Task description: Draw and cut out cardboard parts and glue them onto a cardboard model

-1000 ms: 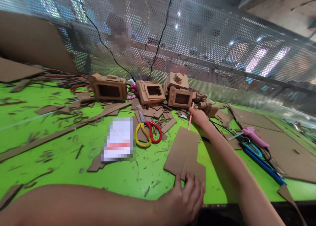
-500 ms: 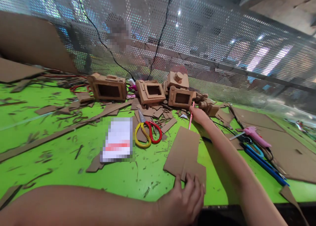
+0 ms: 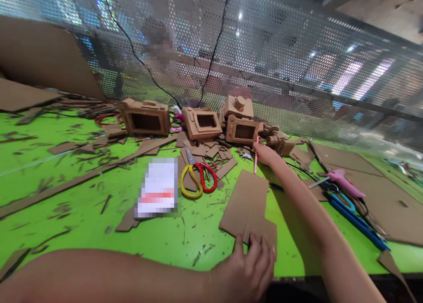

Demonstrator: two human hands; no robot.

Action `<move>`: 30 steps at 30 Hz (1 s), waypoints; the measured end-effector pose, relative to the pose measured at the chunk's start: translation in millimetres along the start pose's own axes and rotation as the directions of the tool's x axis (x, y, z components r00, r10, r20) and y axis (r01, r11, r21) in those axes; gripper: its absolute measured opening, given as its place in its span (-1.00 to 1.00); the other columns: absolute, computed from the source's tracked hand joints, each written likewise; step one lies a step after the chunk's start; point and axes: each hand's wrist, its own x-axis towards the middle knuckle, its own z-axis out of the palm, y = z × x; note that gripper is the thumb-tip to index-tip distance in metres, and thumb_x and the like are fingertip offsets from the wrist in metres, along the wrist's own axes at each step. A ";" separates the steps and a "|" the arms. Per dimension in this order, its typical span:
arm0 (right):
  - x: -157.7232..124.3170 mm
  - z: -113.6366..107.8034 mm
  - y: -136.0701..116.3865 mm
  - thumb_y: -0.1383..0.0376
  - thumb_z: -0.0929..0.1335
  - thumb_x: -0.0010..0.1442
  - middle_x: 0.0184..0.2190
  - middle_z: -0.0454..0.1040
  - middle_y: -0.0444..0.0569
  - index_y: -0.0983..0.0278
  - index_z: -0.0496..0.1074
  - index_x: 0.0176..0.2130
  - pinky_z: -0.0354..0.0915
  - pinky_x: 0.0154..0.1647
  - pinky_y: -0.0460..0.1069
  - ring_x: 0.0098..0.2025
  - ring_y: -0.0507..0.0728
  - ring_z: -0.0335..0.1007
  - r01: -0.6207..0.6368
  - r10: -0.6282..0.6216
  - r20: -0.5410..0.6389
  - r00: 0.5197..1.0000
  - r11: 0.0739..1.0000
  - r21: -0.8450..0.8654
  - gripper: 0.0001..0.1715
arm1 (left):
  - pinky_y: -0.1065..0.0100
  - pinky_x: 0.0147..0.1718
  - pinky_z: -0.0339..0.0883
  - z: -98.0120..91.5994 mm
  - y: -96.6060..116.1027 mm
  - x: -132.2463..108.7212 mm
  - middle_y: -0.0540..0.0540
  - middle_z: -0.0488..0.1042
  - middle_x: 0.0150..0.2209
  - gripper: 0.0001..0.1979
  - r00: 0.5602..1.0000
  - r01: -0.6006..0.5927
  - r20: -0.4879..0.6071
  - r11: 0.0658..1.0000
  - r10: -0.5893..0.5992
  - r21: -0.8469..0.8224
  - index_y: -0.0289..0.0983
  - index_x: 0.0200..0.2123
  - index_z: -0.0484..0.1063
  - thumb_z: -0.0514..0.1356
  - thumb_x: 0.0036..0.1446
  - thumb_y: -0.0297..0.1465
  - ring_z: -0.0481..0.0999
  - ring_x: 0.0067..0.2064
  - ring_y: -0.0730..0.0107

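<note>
A flat brown cardboard piece lies on the green table in front of me. My left hand rests on its near edge with the fingers laid flat and pressed down on it. My right hand reaches out past the far edge of the piece and is closed on a pink pencil, whose tip touches the far corner of the cardboard.
Scissors with red and yellow handles lie left of the cardboard, beside a white paper. Three cardboard camera models stand at the back among scraps. A pink glue gun and blue tools lie right. A perforated metal screen closes the far side.
The right hand with the pencil has shifted slightly; its pencil stands a little more upright. The left hand stays on the cardboard.
</note>
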 end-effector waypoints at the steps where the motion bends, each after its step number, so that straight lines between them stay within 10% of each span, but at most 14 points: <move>1: 0.6 0.0 -0.1 0.46 0.20 0.26 -0.01 0.45 0.31 0.36 0.25 -0.01 0.27 -0.11 0.01 0.00 0.26 0.43 0.004 -0.004 0.004 1.000 1.000 0.001 -0.72 | 0.10 -0.25 0.37 0.3 0.3 -0.3 -0.28 0.46 0.05 -0.57 1.000 0.003 0.003 1.000 -0.003 -0.003 -0.32 0.13 0.37 -0.04 0.30 -0.31 0.48 -0.05 0.10; 30: -3.3 5.8 14.6 0.49 0.27 0.15 -0.25 0.51 0.16 0.31 0.32 -0.26 0.12 -0.35 -0.05 -0.29 0.16 0.38 0.015 -0.001 -0.119 0.993 0.993 0.120 -0.86 | 0.12 -0.27 0.40 3.3 3.7 0.4 -0.24 0.48 0.02 -0.61 0.999 0.037 -0.038 0.999 -0.037 -0.012 -0.31 0.10 0.40 -0.02 0.28 -0.38 0.48 -0.06 0.13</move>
